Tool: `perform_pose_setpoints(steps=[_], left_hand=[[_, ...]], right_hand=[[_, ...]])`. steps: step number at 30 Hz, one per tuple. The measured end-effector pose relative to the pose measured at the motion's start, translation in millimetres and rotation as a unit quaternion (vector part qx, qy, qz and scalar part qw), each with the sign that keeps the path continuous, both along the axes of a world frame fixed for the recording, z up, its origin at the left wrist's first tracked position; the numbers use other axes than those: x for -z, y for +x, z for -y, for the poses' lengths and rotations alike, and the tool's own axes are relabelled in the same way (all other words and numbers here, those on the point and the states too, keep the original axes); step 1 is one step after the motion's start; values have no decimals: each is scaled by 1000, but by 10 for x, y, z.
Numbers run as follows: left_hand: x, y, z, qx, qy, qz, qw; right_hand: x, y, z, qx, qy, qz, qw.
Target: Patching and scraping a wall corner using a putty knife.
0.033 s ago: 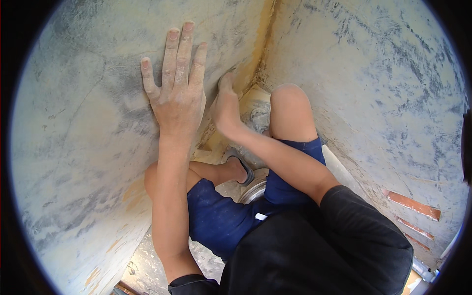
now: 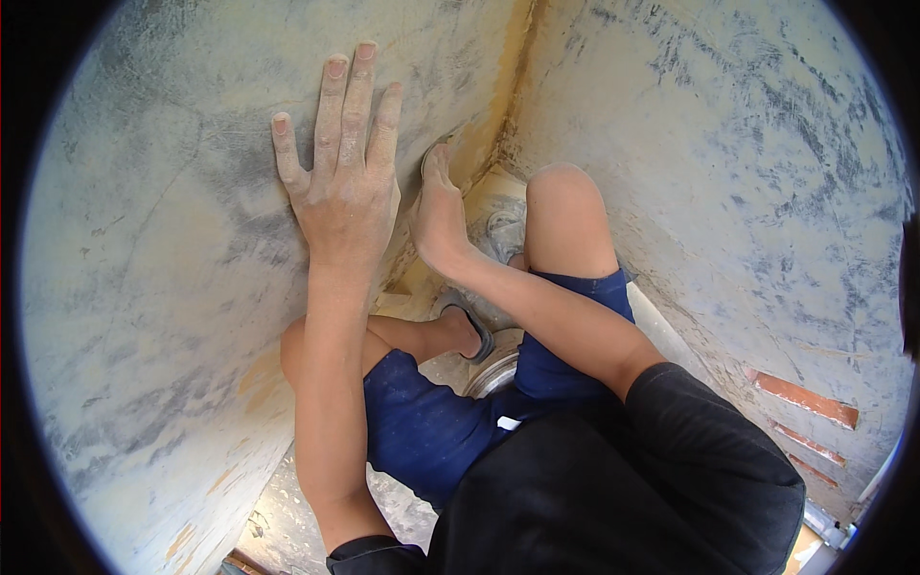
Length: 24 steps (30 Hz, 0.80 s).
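Note:
My left hand lies with its fingers spread against the patchy grey-and-cream plastered wall on the left; pale dust coats the fingers. My right hand reaches across to the same wall, lower down and close to the corner. Seen edge-on, its fingers are pressed together against the surface. A thin dark edge shows beside its fingertips, but what the hand presses there is mostly hidden.
A second plastered wall meets the first at a yellowish-brown corner. Reddish slots mark its lower right. My bent knees fill the narrow space, with a round metallic rim beneath me and a dusty floor.
My right hand has shifted very slightly left along the wall. My left hand stays flat in nearly the same place.

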State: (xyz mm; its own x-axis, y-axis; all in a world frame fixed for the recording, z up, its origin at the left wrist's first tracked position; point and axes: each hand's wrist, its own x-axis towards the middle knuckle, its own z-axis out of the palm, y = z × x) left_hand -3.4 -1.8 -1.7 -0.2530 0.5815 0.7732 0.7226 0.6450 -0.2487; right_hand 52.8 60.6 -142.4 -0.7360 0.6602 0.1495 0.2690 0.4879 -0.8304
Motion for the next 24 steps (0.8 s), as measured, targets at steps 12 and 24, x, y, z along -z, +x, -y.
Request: perform_pose_setpoints(steps=[12,24], left_hand=[[11,14,-51,-46,-53,1,998],[12,21,-108,-43,-47,11,998]], right_hand=[[189,-234,-328,98,25,-22,995],[-11,-239,-658,35,-238,72,968]])
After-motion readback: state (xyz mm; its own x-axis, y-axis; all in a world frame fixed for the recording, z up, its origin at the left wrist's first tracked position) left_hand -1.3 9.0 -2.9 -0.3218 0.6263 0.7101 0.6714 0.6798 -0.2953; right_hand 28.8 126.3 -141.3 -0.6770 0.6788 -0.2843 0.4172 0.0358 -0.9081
